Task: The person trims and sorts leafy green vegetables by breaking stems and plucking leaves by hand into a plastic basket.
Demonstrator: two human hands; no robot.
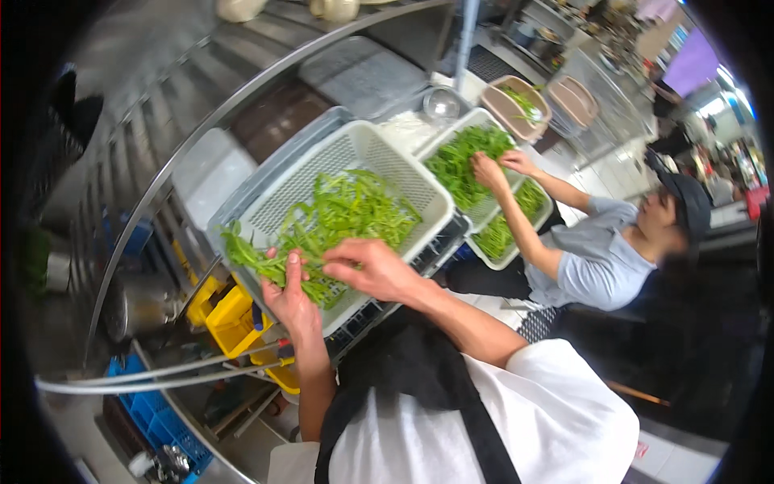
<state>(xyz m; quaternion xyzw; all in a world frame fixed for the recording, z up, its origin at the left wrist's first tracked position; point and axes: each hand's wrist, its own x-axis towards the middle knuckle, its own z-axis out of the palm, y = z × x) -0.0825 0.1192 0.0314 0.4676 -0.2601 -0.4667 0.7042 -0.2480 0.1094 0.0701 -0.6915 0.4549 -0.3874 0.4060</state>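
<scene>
My left hand (293,296) holds a leafy green stem (245,251) over the near left corner of a white perforated plastic basket (272,209). Just right of it, my right hand (369,269) has thumb and fingertips pinched together at the stem's end; fine contact is blurred. Loose cut green stems and leaves (357,206) lie in the basket beneath both hands. The basket rests on a grey plastic crate (236,199) and a black one (435,242).
At right, a co-worker (598,242) in a cap handles greens in another white basket (496,212). Tan tubs (517,109) stand beyond. A metal bowl (441,104) sits behind the baskets. A curved metal rail (163,175), yellow bins (233,320) and blue crates (151,417) are at left.
</scene>
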